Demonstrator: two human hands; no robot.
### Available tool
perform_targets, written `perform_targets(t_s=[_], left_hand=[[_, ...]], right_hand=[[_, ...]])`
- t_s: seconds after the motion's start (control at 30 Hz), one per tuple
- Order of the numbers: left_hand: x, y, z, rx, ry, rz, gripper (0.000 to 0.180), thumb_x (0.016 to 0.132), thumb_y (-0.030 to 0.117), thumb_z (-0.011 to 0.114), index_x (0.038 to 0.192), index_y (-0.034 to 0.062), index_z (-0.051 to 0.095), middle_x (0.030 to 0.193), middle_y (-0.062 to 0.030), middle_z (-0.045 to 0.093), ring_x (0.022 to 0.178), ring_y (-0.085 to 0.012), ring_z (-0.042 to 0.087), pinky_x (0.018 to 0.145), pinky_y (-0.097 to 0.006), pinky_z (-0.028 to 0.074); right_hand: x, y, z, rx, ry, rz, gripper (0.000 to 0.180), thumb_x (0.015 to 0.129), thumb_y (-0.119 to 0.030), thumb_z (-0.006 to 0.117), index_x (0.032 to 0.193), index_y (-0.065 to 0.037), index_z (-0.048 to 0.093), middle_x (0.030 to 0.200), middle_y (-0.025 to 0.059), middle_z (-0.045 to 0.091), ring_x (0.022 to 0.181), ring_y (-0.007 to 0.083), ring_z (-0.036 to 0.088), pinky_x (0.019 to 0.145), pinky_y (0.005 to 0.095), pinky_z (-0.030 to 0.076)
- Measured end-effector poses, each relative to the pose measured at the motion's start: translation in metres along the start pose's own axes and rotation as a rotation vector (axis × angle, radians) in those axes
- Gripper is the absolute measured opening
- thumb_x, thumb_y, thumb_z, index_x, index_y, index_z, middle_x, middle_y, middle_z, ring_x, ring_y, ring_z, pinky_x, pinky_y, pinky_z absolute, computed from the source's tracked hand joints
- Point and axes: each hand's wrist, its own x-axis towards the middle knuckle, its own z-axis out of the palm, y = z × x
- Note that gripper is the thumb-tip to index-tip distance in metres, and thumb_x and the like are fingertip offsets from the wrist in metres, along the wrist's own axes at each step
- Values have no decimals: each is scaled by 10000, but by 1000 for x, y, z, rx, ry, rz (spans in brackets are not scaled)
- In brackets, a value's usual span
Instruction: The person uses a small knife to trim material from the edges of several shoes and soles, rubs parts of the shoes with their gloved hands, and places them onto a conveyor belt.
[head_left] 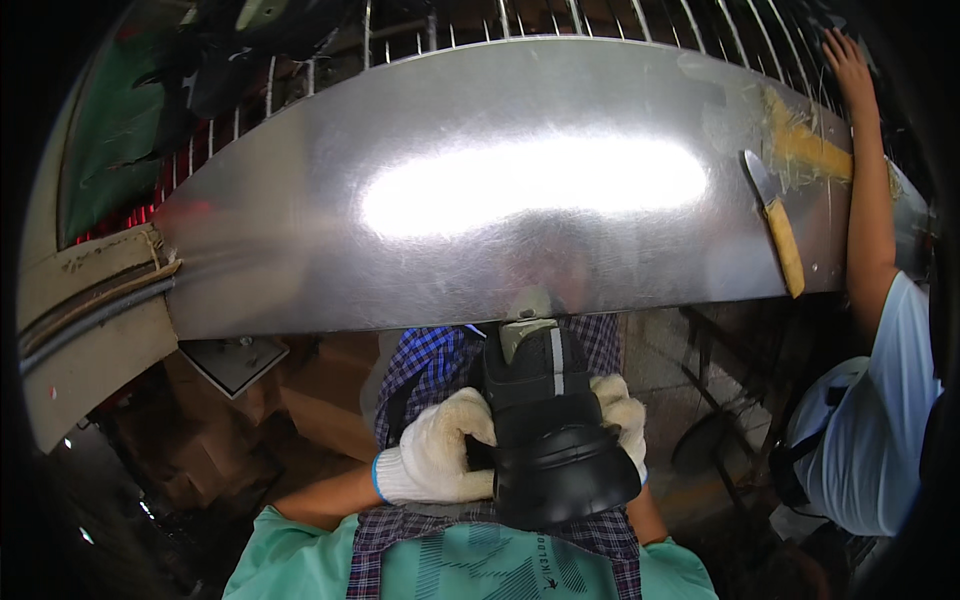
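A black shoe (545, 375) with a grey stripe is held in front of me, its wide glossy toe toward my body. The olive end of what looks like a shoe last (528, 302) stands out of its opening, at the near edge of the metal table (270, 270). My left hand (435, 450), in a white knit glove, closes on the shoe's left side. On the other side, my gloved right hand (622, 415) grips it too, its fingers partly hidden behind the shoe.
A knife (775, 225) with a yellowish handle lies on the table's right part, near a worn yellow tape patch (810, 145). Beyond the far edge runs a row of metal rods (640, 20). A co-worker's arm (872, 200) reaches along the right end. Cardboard (320, 400) sits below left.
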Motion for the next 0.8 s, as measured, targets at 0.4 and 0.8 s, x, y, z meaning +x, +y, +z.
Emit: perform_targets(t_s=[0.4,0.8], left_hand=[[12,-7,-9,380,-37,-298,995,567,522,1048,1235,48,485,848,-76,629,715,-242,664,680,-384,572],[42,106,-108,36,-384,172,1432,582,261,1096,1684,-26,227,1600,-231,531,1496,-307,505,1273,-445,374]], right_hand=[[65,-5,-31,-508,-593,414,751,936,-336,748,1556,-6,483,1379,256,633,1098,411,719,984,523,586],[93,1,-7,469,-750,816,450,1147,-92,482,1584,14,477,1516,113,607,1299,174,642,1186,355,502]])
